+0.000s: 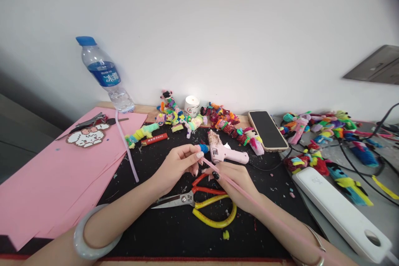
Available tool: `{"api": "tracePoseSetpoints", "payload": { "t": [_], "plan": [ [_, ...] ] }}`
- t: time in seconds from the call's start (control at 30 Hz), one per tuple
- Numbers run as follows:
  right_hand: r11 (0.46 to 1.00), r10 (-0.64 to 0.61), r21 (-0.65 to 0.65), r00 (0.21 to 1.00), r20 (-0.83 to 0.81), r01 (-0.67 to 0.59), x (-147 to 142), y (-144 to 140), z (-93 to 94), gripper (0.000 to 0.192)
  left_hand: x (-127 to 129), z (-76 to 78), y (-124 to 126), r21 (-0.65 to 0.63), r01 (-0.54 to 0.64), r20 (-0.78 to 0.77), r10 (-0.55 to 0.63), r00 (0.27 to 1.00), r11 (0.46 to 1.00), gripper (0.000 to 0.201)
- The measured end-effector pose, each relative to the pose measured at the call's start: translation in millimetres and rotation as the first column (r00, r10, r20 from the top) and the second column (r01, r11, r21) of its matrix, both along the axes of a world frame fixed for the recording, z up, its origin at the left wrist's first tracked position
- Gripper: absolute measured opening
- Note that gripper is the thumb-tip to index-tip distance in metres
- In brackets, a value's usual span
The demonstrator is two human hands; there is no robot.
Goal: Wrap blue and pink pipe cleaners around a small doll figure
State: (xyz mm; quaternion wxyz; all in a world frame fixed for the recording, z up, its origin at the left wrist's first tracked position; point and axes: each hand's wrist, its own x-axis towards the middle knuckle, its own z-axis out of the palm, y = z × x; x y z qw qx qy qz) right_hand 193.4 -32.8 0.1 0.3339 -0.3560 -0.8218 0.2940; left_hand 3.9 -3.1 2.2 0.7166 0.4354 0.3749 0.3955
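My left hand (183,160) pinches a small coil of blue and pink pipe cleaner (203,148) between thumb and fingers. From that coil a long pink pipe cleaner (229,181) runs down over my right forearm toward the lower right. My right hand (233,181) has its thumb and fingers closed on this pink length, close to the coil. Just behind the hands, a pink hot glue gun (229,152) lies on the black mat (168,232). Below the hands rest scissors (199,203) with red and yellow handles, partly covered by my right hand.
Pink sheets (62,183) lie at left with a dark-handled tool (90,121) and a water bottle (106,75) behind. Pipe-cleaner figures (230,126) line the back beside a white candle-like jar (192,106) and a phone (268,130). A white power strip (339,212) and cables are at right.
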Motion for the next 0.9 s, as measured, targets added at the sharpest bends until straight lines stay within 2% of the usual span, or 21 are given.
{"api": "tracePoseSetpoints", "payload": {
  "t": [0.07,0.13,0.23,0.33,0.43,0.57,0.7,0.8,0.9],
  "plan": [
    [1.000,0.028,0.013,1.000,0.008,-0.029,0,1,1.1,0.025,-1,0.8,1,0.010,-0.009,0.004,0.008,1.000,1.000,0.020],
    [0.999,0.004,0.036,1.000,0.017,-0.004,1,1,2.0,0.023,-3,1.4,3,0.033,-0.017,0.001,0.017,1.000,0.999,0.019],
    [0.976,-0.175,0.133,0.985,0.011,0.172,6,5,2.1,0.025,-6,0.9,6,0.077,-0.005,-0.014,0.006,1.000,0.997,0.019],
    [0.895,-0.402,0.230,0.915,0.038,0.383,12,13,-0.2,0.027,-10,-0.9,10,0.093,0.057,-0.015,-0.056,0.998,0.994,0.019],
    [0.853,-0.509,0.242,0.839,0.191,0.462,18,22,-3.2,0.034,-12,-2.5,11,0.079,0.103,0.001,-0.103,0.995,0.992,0.021],
    [0.849,-0.528,0.216,0.760,0.380,0.482,19,26,-4.2,0.048,-13,-3.3,11,0.054,0.091,0.021,-0.092,0.996,0.994,0.020],
    [0.851,-0.524,0.251,0.702,0.483,0.462,18,24,-3.9,0.046,-13,-3.5,11,0.036,0.081,0.044,-0.083,0.996,0.996,0.020],
    [0.844,-0.535,0.262,0.695,0.481,0.468,20,25,-6.5,0.040,-12,-3.4,11,0.032,0.080,0.046,-0.081,0.996,0.996,0.021],
    [0.838,-0.546,0.233,0.749,0.376,0.494,23,30,-10.2,0.031,-12,-3.2,11,0.030,0.058,0.038,-0.059,0.998,0.998,0.023]
  ]
}}
